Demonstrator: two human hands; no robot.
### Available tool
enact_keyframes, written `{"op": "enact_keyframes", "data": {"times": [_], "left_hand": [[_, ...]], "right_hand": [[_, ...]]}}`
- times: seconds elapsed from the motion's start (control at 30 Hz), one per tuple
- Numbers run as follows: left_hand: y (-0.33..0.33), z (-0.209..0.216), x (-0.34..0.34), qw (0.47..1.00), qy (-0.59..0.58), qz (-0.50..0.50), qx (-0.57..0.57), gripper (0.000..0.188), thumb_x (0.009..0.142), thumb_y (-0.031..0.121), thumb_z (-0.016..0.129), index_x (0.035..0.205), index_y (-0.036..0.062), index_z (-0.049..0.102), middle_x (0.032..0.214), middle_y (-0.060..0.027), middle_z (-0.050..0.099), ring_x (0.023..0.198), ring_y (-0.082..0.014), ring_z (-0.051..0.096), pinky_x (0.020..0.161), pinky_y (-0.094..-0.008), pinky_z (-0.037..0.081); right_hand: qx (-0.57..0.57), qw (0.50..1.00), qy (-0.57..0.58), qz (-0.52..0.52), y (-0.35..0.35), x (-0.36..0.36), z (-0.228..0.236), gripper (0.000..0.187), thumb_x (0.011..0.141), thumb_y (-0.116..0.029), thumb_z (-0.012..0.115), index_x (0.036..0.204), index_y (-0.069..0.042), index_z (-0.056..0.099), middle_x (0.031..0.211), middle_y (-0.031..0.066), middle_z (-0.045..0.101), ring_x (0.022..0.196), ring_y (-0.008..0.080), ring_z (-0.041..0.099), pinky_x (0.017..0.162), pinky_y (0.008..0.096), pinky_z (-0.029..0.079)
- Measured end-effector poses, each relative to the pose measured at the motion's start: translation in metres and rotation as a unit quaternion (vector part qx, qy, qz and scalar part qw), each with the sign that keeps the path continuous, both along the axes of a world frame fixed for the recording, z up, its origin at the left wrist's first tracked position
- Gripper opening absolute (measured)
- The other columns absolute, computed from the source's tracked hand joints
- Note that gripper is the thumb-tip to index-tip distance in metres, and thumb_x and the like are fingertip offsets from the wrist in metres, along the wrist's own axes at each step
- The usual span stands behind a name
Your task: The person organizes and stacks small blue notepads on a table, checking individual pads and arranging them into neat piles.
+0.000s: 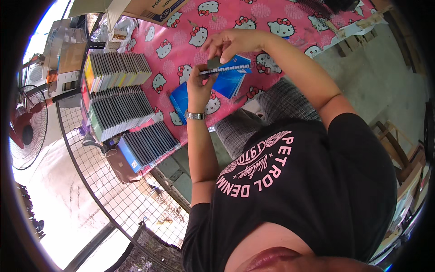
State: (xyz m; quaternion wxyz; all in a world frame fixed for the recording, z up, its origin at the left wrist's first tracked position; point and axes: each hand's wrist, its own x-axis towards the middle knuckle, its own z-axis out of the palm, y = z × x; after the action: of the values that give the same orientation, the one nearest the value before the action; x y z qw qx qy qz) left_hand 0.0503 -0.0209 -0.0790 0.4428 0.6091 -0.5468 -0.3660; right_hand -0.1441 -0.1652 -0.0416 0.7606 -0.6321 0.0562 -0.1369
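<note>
Above the table, my left hand [198,86], with a metal watch on its wrist, grips a small spiral notebook [233,68] seen nearly edge-on, its white coil binding running to the right. From the far side reaches my right hand [238,43], its fingers bent and its thumb against a dark grey cover [215,62] that stands up by the coil. Whether the fingers behind that cover also pinch it is partly hidden. Beneath the hands lie blue notebooks [225,85] on the pink patterned tablecloth [158,68]. Another blue notebook [179,100] rests left of my left wrist.
Three rows of dark-spined notebooks [121,109] line the table's left side. A cardboard box [154,10] stands at the far edge. Left of the table are a wire grid [84,145] and a fan [28,131]. My legs [253,122] are at the near edge.
</note>
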Motion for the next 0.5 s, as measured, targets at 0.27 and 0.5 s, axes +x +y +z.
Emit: {"op": "enact_keyframes", "data": {"times": [0.27,0.5], "left_hand": [[-0.002,0.002,0.005,0.994,0.074,0.076,0.005,0.027,0.083,-0.004,0.068,0.106,-0.0019,0.054,0.092,-0.0072,0.063,0.077,-0.0098,0.062,0.067,-0.0222,0.053],[0.001,0.001,-0.010,0.997,0.043,0.065,-0.026,0.028,0.085,-0.004,0.065,0.110,-0.0014,0.051,0.100,-0.0079,0.058,0.077,-0.0113,0.062,0.066,-0.0255,0.056]], "right_hand": [[-0.256,0.949,0.151,-0.103,-0.033,-0.019,-0.003,0.025,0.079,-0.006,0.065,0.103,-0.002,0.069,0.129,0.0083,0.053,0.104,0.0161,0.058,0.089,0.0297,0.047],[-0.226,0.955,0.190,-0.025,-0.012,-0.008,0.009,0.030,0.083,-0.020,0.070,0.108,-0.005,0.068,0.113,0.0064,0.064,0.098,0.0200,0.063,0.087,0.0346,0.049]]}}
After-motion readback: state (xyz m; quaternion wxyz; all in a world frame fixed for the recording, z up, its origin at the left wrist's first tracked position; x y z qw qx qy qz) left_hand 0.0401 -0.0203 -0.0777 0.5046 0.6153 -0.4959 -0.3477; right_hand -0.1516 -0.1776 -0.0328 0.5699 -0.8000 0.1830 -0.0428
